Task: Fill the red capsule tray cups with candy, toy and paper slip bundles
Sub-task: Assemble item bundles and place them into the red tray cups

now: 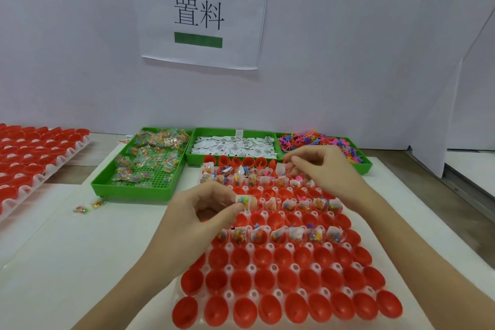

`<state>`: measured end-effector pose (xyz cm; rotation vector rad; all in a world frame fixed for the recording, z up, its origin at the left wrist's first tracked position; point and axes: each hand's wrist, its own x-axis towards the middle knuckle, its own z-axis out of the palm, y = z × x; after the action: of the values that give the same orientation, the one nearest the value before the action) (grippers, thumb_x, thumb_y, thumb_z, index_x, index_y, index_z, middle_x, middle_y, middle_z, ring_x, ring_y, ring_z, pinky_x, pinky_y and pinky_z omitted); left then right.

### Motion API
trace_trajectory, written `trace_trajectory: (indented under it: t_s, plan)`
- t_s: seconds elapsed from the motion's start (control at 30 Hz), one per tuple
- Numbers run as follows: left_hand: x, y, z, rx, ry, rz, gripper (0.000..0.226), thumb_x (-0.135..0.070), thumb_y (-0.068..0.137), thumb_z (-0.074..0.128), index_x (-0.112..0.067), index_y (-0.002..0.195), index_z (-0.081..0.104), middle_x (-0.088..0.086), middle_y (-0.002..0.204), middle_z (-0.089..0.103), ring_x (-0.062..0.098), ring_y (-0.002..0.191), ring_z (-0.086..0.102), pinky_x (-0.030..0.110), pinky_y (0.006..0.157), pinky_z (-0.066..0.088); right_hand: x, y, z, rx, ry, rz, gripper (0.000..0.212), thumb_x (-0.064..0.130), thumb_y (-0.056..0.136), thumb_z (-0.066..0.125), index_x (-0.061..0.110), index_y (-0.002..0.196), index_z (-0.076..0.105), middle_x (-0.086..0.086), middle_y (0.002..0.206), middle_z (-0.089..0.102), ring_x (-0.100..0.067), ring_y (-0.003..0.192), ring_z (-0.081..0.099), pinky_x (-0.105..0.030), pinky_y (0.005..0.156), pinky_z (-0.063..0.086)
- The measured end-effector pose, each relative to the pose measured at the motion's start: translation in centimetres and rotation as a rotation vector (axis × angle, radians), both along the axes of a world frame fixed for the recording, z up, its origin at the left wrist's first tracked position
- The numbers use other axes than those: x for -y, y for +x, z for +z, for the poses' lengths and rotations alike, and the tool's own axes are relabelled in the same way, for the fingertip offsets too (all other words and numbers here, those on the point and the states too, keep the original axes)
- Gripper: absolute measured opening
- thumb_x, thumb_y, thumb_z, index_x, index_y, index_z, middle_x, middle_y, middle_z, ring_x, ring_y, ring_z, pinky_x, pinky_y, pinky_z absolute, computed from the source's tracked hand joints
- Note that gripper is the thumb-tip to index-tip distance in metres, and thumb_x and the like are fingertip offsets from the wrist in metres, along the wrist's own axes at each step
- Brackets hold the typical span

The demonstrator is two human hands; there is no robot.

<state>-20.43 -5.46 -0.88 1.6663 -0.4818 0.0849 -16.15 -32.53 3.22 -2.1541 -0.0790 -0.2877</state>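
A red capsule tray lies in front of me; several far and middle cups hold candy, toy and paper slip bundles, while the near rows are bare red cups. My left hand pinches one bundle of candy packet and white slip over the left end of the tray's middle rows. My right hand hovers over the far right cups with its fingers curled; what it holds is hidden. Three green bins stand behind: candy packets, paper slips, coloured toys.
A second tray of red cups sits at the far left. Two stray candy packets lie on the white mat left of the candy bin. A white wall with a paper sign rises behind the bins.
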Motion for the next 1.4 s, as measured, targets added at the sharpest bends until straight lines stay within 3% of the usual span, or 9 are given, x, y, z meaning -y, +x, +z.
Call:
trace_trajectory:
  t_s: [0.07,0.17,0.3,0.37,0.57,0.7,0.87,1.07,1.4]
  plan:
    - [0.0,0.2,-0.2,-0.014,0.004,0.002,0.008,-0.017,0.083,0.080,-0.021,0.083,0.073,0.008,0.076,0.072,0.023,0.070,0.070,0.036,0.070,0.059,1.9,3.0,-0.2,-0.022,-0.073,-0.075,0.017,0.011,0.100,0.061,0.016,0.103,0.077,-0.001,0.087,0.078,-0.013,0.078,0.073,-0.023,0.064,0.057]
    - [0.0,0.3,-0.3,-0.017,0.002,0.002,0.009,-0.025,0.080,0.080,-0.020,0.085,0.074,0.008,0.076,0.072,0.021,0.069,0.070,0.032,0.067,0.058,4.7,7.2,-0.7,-0.081,-0.284,-0.164,0.015,0.012,0.098,0.064,0.009,0.104,0.078,-0.009,0.094,0.077,-0.022,0.090,0.073,-0.036,0.087,0.058]
    - [-0.1,0.4,-0.2,-0.007,-0.007,0.001,0.008,-0.025,0.078,0.080,-0.023,0.084,0.075,0.008,0.074,0.072,0.021,0.067,0.069,0.026,0.064,0.058,7.3,10.4,-0.9,-0.228,-0.593,-0.114,0.017,0.021,0.096,0.069,0.013,0.108,0.079,-0.006,0.111,0.075,-0.017,0.101,0.067,-0.024,0.077,0.047]
    - [-0.2,0.4,0.0,0.003,0.000,0.017,0.006,-0.023,0.078,0.079,-0.023,0.082,0.074,0.010,0.071,0.071,0.021,0.063,0.069,0.019,0.058,0.054,7.9,11.3,-1.1,-0.279,-0.655,-0.051,0.020,0.025,0.098,0.066,0.016,0.112,0.078,-0.004,0.119,0.074,-0.015,0.103,0.064,-0.025,0.082,0.044]
    - [-0.3,0.4,0.2,0.011,0.002,0.037,0.007,-0.019,0.080,0.080,-0.020,0.082,0.073,0.013,0.068,0.070,0.027,0.060,0.069,0.020,0.059,0.054,8.4,12.3,-0.9,-0.331,-0.664,0.072,0.019,0.031,0.095,0.070,0.021,0.108,0.079,0.001,0.116,0.074,-0.011,0.101,0.065,-0.027,0.085,0.046]
    - [-0.3,0.3,0.2,0.003,0.000,0.030,0.008,-0.018,0.081,0.080,-0.022,0.081,0.073,0.011,0.067,0.070,0.024,0.060,0.069,0.019,0.059,0.054,8.6,12.3,-0.5,-0.334,-0.593,0.082,0.013,0.027,0.093,0.073,0.019,0.101,0.078,0.001,0.106,0.073,-0.002,0.086,0.062,-0.020,0.069,0.051]
    - [-0.3,0.3,0.4,0.011,0.000,0.039,0.008,-0.017,0.081,0.080,-0.022,0.081,0.073,0.010,0.066,0.070,0.025,0.059,0.069,0.019,0.059,0.053,9.0,11.5,-0.3,-0.316,-0.518,0.079,0.012,0.023,0.093,0.073,0.016,0.101,0.079,0.004,0.100,0.074,-0.005,0.081,0.064,-0.014,0.061,0.049]
    - [-0.4,0.3,0.6,-0.004,-0.013,0.045,0.009,-0.018,0.079,0.081,-0.022,0.079,0.073,0.008,0.070,0.072,0.022,0.061,0.070,0.020,0.060,0.054,9.3,10.4,-1.4,-0.074,-0.505,-0.108,0.008,0.022,0.094,0.072,0.019,0.097,0.079,0.006,0.088,0.071,-0.012,0.087,0.065,-0.031,0.084,0.050]
    - [-0.5,0.3,0.6,0.013,0.023,0.057,0.008,-0.024,0.077,0.081,-0.026,0.079,0.073,0.007,0.074,0.073,0.026,0.063,0.070,0.021,0.059,0.054,7.9,9.4,-2.2,-0.047,-0.519,-0.252,0.017,0.023,0.088,0.078,0.009,0.097,0.078,-0.003,0.093,0.072,-0.013,0.083,0.063,-0.026,0.077,0.047]
